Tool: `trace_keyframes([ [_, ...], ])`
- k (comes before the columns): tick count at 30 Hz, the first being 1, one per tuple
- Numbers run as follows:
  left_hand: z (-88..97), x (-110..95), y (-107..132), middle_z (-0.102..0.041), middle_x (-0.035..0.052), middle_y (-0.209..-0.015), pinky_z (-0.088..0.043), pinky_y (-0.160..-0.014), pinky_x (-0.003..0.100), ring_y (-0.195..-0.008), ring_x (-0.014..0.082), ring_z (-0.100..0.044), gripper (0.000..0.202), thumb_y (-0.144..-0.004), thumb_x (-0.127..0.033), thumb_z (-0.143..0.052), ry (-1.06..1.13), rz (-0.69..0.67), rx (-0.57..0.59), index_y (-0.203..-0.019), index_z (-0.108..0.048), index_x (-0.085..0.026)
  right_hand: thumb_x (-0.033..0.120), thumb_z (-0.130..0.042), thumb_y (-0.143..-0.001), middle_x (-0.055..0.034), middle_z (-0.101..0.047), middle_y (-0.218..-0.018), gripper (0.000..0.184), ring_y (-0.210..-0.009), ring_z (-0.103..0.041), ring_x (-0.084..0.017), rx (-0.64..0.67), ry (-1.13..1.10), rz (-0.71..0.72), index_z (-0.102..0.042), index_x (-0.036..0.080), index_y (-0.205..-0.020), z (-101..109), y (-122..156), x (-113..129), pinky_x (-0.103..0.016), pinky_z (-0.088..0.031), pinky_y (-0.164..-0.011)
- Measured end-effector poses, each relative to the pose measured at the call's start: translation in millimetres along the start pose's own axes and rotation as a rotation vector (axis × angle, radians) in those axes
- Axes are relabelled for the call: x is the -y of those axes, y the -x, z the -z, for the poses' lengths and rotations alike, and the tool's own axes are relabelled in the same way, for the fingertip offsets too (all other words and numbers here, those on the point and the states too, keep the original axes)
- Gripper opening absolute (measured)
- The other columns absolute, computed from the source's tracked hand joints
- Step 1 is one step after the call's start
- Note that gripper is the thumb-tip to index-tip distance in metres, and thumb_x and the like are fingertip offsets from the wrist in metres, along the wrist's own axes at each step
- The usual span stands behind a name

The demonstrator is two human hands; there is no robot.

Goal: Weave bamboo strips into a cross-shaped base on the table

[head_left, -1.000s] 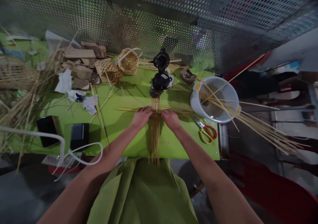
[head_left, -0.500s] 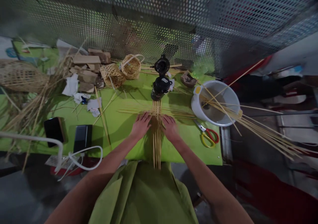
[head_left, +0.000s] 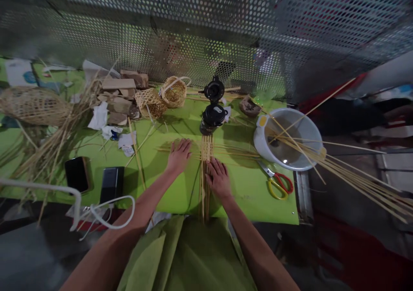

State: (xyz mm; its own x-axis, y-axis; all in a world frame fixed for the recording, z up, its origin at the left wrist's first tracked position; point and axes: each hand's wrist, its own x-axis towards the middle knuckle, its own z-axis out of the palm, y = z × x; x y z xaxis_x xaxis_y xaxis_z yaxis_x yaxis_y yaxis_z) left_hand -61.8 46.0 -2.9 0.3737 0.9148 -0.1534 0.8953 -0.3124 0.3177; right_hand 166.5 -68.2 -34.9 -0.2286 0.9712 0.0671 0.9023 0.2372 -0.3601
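Long bamboo strips [head_left: 205, 188] run toward my body across the green tabletop. They cross a bundle of sideways strips [head_left: 237, 150], and a black lidded flask [head_left: 213, 117] stands over their far ends. My left hand [head_left: 179, 157] lies flat over the left part of the sideways strips, fingers stretched, a little apart from the lengthwise ones. On the right edge of the lengthwise strips rests my right hand [head_left: 220, 178], its fingers extended and its thumb toward them. Neither hand visibly grips anything.
A white bucket [head_left: 287, 140] with soaking strips stands at right, beside scissors [head_left: 278, 185]. Small woven baskets [head_left: 174, 92], wood blocks [head_left: 118, 84] and a strip pile [head_left: 51, 153] lie left. A phone [head_left: 76, 175] and power bank [head_left: 111, 184] sit near the front edge.
My left hand has shifted left, away from the lengthwise strips. My right hand has slid nearer my body, its fingertips now on the strips. The whole view has shifted slightly.
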Motion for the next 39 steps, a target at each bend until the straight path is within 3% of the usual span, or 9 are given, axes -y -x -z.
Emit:
trace_keyframes([
  [4, -8.2, 5, -5, -0.034, 0.0059, -0.169, -0.009, -0.131, 0.062, -0.159, 0.0266, -0.028, 0.057, -0.107, -0.030, -0.032, -0.034, -0.072, 0.070, -0.163, -0.036, -0.019, 0.031, -0.049, -0.106, -0.0090, -0.037, -0.169, 0.056, -0.157, -0.029, -0.026, 0.016, 0.000, -0.007, -0.043, 0.022, -0.160, 1, 0, 1, -0.051, -0.023, -0.128],
  [11, -9.5, 12, -2, -0.028, 0.0065, -0.172, -0.005, -0.130, 0.063, -0.160, 0.0275, -0.024, 0.061, -0.107, -0.035, -0.032, -0.083, -0.126, 0.086, -0.166, -0.028, -0.020, 0.030, -0.051, -0.104, -0.0088, -0.039, -0.167, 0.057, -0.156, -0.031, -0.026, 0.011, 0.010, -0.013, -0.043, 0.022, -0.161, -1, 0, 0, -0.050, -0.023, -0.128],
  [19, -11.8, 11, 25, -0.025, 0.0039, -0.172, -0.004, -0.131, 0.062, -0.161, 0.0263, -0.021, 0.062, -0.107, -0.037, -0.031, -0.083, -0.169, 0.127, -0.167, -0.021, -0.024, 0.031, -0.051, -0.104, -0.0073, -0.040, -0.167, 0.055, -0.155, -0.031, -0.025, 0.010, 0.014, -0.024, -0.046, 0.022, -0.159, -1, 0, 0, -0.048, -0.022, -0.128],
  [23, -10.7, 10, 27, -0.022, 0.0030, -0.173, -0.005, -0.131, 0.063, -0.161, 0.0260, -0.020, 0.062, -0.108, -0.038, -0.030, -0.083, -0.154, 0.158, -0.167, -0.020, -0.024, 0.029, -0.050, -0.104, -0.0075, -0.040, -0.167, 0.055, -0.155, -0.031, -0.025, 0.019, 0.020, -0.030, -0.046, 0.021, -0.158, 0, 0, 1, -0.048, -0.022, -0.128],
  [28, -11.0, 9, 28, -0.021, 0.0041, -0.173, -0.005, -0.130, 0.063, -0.161, 0.0266, -0.018, 0.063, -0.108, -0.039, -0.031, -0.087, -0.165, 0.138, -0.167, -0.021, -0.023, 0.029, -0.050, -0.104, -0.0080, -0.040, -0.167, 0.055, -0.156, -0.030, -0.025, 0.008, 0.010, -0.024, -0.046, 0.021, -0.159, 1, 0, 2, -0.048, -0.022, -0.128],
  [39, -22.4, 0, 56, -0.023, 0.0116, -0.173, -0.008, -0.129, 0.063, -0.162, 0.0294, -0.016, 0.068, -0.104, -0.038, -0.039, -0.056, -0.153, 0.088, -0.167, -0.023, -0.018, 0.026, -0.055, -0.100, -0.0078, -0.038, -0.169, 0.060, -0.157, -0.027, -0.024, 0.039, 0.001, -0.059, -0.045, 0.023, -0.160, -1, -4, 3, -0.048, -0.020, -0.129],
])
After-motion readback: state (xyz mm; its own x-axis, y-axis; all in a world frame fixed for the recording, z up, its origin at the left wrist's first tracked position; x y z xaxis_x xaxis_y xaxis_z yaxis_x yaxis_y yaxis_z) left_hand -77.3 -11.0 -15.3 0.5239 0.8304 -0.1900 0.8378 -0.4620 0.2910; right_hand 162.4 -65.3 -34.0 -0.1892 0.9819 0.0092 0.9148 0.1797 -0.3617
